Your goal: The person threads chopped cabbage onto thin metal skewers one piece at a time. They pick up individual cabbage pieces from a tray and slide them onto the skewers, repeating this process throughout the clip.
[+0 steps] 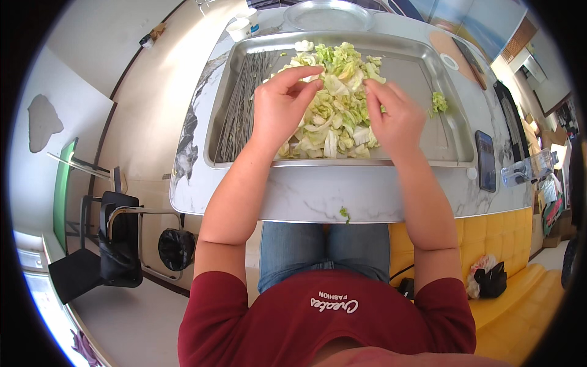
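Observation:
Torn pale-green cabbage leaves lie heaped in the middle of a large rectangular metal tray. My left hand is over the heap's left side, thumb and index fingertips slightly apart, with nothing visible between them. Over the right side, my right hand has its thumb and index finger curled close together; whether they pinch something thin cannot be told. A bundle of thin grey sticks lies along the tray's left side. A small leaf cluster rests at the right, near a few thin sticks.
Paper cups and a round metal platter stand beyond the tray. At the right are a knife on a round board, a white ring, a phone and a clear plastic bottle. A leaf scrap lies at the near edge.

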A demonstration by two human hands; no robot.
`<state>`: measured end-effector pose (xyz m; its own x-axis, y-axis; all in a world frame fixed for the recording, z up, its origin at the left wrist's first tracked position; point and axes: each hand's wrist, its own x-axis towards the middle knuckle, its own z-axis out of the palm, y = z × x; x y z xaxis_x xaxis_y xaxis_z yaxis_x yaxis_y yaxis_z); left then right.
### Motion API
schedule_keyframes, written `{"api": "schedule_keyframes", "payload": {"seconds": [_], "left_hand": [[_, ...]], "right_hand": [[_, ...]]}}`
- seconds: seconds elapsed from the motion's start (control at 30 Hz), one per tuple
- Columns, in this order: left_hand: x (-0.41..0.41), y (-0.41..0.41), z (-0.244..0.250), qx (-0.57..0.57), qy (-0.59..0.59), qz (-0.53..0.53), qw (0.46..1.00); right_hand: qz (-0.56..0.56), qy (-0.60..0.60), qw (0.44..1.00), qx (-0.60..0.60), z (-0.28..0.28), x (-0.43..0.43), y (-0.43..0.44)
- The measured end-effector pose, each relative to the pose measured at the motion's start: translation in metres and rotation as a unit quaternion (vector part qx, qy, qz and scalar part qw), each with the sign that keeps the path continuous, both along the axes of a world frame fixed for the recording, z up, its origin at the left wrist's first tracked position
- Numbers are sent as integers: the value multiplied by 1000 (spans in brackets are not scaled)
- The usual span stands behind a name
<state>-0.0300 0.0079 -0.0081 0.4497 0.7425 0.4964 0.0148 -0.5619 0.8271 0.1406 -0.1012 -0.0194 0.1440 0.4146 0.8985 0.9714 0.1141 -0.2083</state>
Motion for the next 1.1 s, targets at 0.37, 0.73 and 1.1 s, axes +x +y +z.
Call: {"api": "schedule_keyframes", "payload": {"seconds": [0.37, 0.73, 1.1], "left_hand": [[4, 10, -29, 327, 292, 46, 898], [-7, 20, -1, -217, -43, -56, 974], [-9, 24, 0, -337, -223, -79, 911]], "right_hand": [[-23, 20, 999, -16, 4, 13, -2], [2, 29, 999, -13, 4, 16, 0], [48, 9, 998, -27, 3, 13, -1]]}}
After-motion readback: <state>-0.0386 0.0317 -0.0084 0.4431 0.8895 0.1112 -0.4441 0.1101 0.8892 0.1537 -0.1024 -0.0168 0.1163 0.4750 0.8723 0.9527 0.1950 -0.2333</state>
